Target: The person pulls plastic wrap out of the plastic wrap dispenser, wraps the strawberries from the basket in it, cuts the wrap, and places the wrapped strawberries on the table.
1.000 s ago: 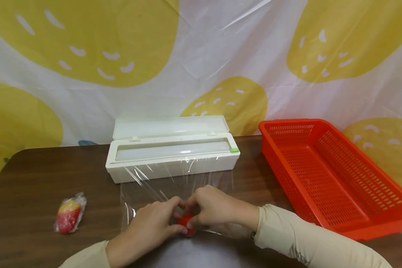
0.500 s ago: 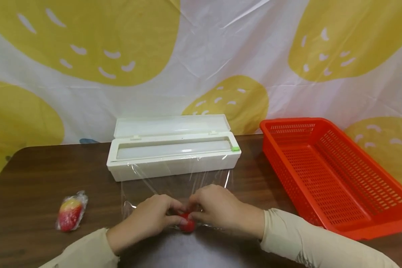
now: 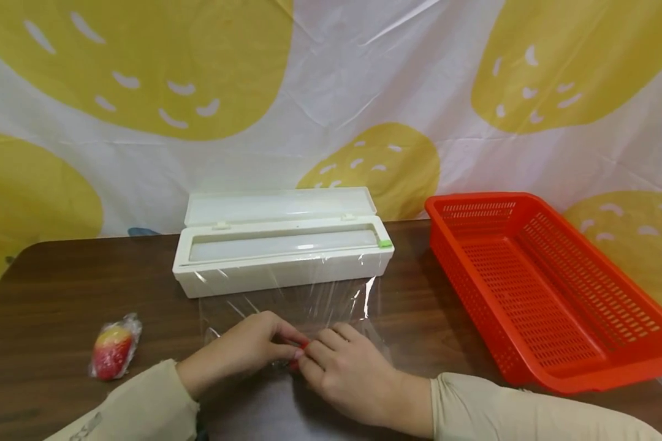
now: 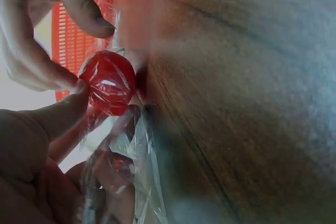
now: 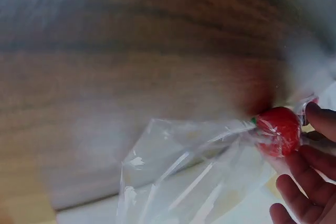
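A small round red fruit with a green tip is covered in clear plastic wrap. My left hand holds it from the left; the left wrist view shows the thumb against it and other fingers behind the film. From the right, my right hand curls its fingers about the fruit, and a fingertip touches it in the right wrist view. In the head view the hands mostly cover the fruit. The film runs back to a white wrap dispenser with its lid raised.
On the left of the brown table lies a red and yellow fruit wrapped in clear film. A red perforated basket stands at the right. Behind the table hangs a white cloth with yellow shapes.
My right hand has turned and moved down towards me, its knuckles now over the red fruit, which is more hidden. The left hand stays at the fruit. Dispenser and basket are unmoved.
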`<control>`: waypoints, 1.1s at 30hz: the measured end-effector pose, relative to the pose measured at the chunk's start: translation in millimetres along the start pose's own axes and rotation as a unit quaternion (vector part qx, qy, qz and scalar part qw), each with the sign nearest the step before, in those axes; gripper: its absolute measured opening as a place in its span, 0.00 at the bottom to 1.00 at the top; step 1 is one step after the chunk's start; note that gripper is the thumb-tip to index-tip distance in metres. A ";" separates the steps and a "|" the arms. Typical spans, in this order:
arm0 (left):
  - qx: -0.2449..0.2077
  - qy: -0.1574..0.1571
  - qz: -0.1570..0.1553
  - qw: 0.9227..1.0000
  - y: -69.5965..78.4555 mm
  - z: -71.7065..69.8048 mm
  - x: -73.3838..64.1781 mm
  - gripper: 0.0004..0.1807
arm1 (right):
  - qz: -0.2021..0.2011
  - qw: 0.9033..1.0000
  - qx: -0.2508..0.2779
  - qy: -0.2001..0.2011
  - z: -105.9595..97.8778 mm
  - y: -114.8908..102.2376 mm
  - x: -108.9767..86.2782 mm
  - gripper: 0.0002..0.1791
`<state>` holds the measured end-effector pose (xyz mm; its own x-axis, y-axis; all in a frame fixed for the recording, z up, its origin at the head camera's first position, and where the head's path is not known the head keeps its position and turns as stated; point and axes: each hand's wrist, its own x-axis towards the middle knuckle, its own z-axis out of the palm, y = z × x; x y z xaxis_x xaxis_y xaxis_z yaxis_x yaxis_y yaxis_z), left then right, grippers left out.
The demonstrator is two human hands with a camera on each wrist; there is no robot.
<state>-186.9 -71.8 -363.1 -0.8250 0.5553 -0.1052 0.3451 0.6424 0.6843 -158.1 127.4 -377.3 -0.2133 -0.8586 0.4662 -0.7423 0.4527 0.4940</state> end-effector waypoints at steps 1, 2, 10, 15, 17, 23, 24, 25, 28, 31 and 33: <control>-0.002 0.000 0.000 1.000 -0.1 -0.1 0.1 0.09 | 0.008 1.000 0.007 -0.013 1.3 0.3 0.2 0.13; -0.002 0.001 0.000 1.000 -0.4 -0.1 0.3 0.09 | 0.017 0.999 0.014 -0.027 2.2 0.9 0.6 0.16; 0.002 -0.001 -0.011 1.000 -2.3 -2.3 2.1 0.07 | 0.082 0.990 0.082 -0.084 9.9 9.4 10.0 0.25; 0.038 0.025 -0.035 0.998 -0.6 -0.1 0.6 0.06 | 0.130 0.973 0.148 -0.119 12.2 18.1 20.4 0.20; 0.088 0.065 -0.049 0.993 3.3 0.9 -0.7 0.04 | 0.147 0.962 0.182 -0.139 12.9 24.0 24.9 0.16; 0.231 0.190 -0.034 0.954 16.5 7.5 -6.7 0.04 | 0.239 0.890 0.320 -0.218 16.3 43.6 34.3 0.13; 0.249 0.198 -0.021 0.948 17.6 8.5 -7.5 0.06 | 0.256 0.877 0.339 -0.224 17.2 46.4 35.3 0.15; 0.265 0.203 -0.008 0.943 18.2 9.5 -8.1 0.07 | 0.272 0.865 0.354 -0.229 18.1 48.7 36.2 0.16; 0.301 0.197 0.027 0.933 17.5 11.9 -9.0 0.12 | 0.297 0.842 0.386 -0.232 20.9 53.9 37.8 0.18; 0.316 0.189 0.046 0.929 13.6 13.9 -8.3 0.17 | 0.304 0.833 0.400 -0.232 24.4 56.7 38.3 0.16; 0.319 0.187 0.052 0.928 11.2 15.0 -6.8 0.20 | 0.313 0.829 0.401 -0.231 27.2 57.9 37.9 0.16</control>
<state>-170.7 -60.5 -365.6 -0.8284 0.4872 0.2762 0.5285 0.8434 0.0973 -226.4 114.5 -351.0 -0.7996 -0.6000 0.0243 -0.5381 0.6980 -0.4725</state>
